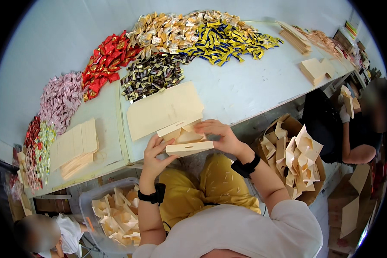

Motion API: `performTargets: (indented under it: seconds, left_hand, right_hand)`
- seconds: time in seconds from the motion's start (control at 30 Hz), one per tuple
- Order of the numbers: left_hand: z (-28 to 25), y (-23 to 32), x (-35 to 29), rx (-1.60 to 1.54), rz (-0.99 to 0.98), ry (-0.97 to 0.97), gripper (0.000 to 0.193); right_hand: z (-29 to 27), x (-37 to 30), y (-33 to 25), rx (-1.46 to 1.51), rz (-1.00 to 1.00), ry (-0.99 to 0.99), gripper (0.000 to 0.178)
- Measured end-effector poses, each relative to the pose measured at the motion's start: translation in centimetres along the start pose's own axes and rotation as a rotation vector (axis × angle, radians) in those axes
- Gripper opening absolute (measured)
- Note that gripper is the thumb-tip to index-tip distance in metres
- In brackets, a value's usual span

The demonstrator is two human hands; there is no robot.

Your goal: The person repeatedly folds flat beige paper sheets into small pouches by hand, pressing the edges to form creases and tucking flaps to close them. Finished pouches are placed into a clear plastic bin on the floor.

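Observation:
Above my lap, at the table's front edge, I hold a cream-coloured paper box (190, 148), partly folded, with its inside facing up and a small slot in its near wall. My left hand (155, 155) grips its left end, the thumb low and the fingers over the far side. At the right end, my right hand (219, 134) is closed on it, with the fingertips reaching to the inner flaps. Just beyond the box lies a stack of flat cream card sheets (163, 107), partly covered by it.
Piles of wrapped sweets line the table's back: pink (61, 101), red (105, 62), dark (152, 75), orange (165, 32) and yellow-blue (232, 41). More card stacks (75, 144) lie left. Folded boxes fill a plastic tub (85, 206) and a carton (320, 182). Two people sit nearby.

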State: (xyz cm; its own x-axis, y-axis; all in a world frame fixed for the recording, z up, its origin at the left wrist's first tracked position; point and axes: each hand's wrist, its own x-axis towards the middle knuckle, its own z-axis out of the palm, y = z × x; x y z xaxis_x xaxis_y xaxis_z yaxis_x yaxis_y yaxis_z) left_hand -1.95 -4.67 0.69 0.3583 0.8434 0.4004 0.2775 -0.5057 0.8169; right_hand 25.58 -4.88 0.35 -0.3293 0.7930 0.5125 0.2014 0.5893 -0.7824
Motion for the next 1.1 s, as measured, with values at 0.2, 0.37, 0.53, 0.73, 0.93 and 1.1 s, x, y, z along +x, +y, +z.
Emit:
performTargets:
  seconds: [0.2,0.37,0.53,0.73,0.93,1.1]
  left_hand:
    - [-0.2,-0.3,-0.1,-0.029,-0.034,-0.039,0.056]
    - [-0.6,0.1,0.0,-0.001,-0.061,-0.078,0.057]
    - [-0.4,-0.5,0.1,-0.006,-0.022,-0.061,0.064]
    - [-0.7,-0.4,0.3,0.046,-0.044,-0.069,0.068]
    - [-0.6,-0.3,0.4,-0.009,-0.049,-0.09,0.069]
    - [-0.6,-0.3,0.2,0.001,-0.062,-0.082,0.068]
  right_hand:
    - [0.2,-0.1,-0.7,0.175,0.081,0.081,0.032]
    - [-0.4,-0.6,-4.0,-0.081,-0.181,0.133,0.031]
    - [0.3,-1.0,-3.4,-0.446,-0.27,0.124,0.036]
    - [0.8,-0.3,-4.6,-0.542,-0.273,0.228,0.036]
    - [1.1,-0.6,-4.8,-0.715,-0.321,0.146,0.031]
    - [1.0,0.0,-4.8,-0.522,-0.196,0.0,0.014]
